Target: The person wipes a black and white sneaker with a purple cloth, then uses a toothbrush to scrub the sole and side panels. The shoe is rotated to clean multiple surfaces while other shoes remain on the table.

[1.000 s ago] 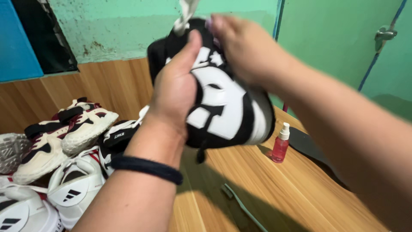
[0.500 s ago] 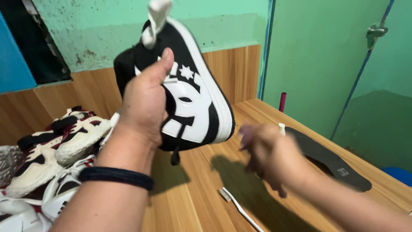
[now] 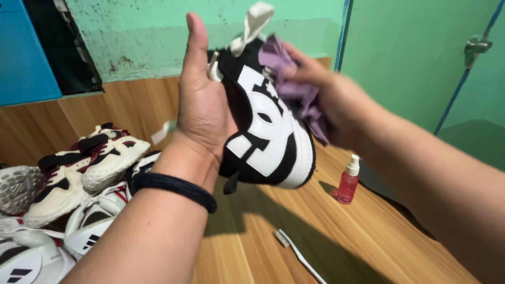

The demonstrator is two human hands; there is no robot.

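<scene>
Left hand (image 3: 202, 113) cups the black-and-white sneaker (image 3: 265, 131) aloft, side panel turned outward, so the right hand (image 3: 336, 100), clenched on a purple cloth (image 3: 294, 87), can press against it above the bench (image 3: 252, 247).

The right hand (image 3: 336, 100) is motion-blurred, its fingers largely buried in the crumpled purple cloth (image 3: 294, 89). The white toothbrush (image 3: 300, 255) runs off the bottom edge, and the white sneakers (image 3: 31, 257) at the wooden table's left side are seemingly cropped too.
</scene>
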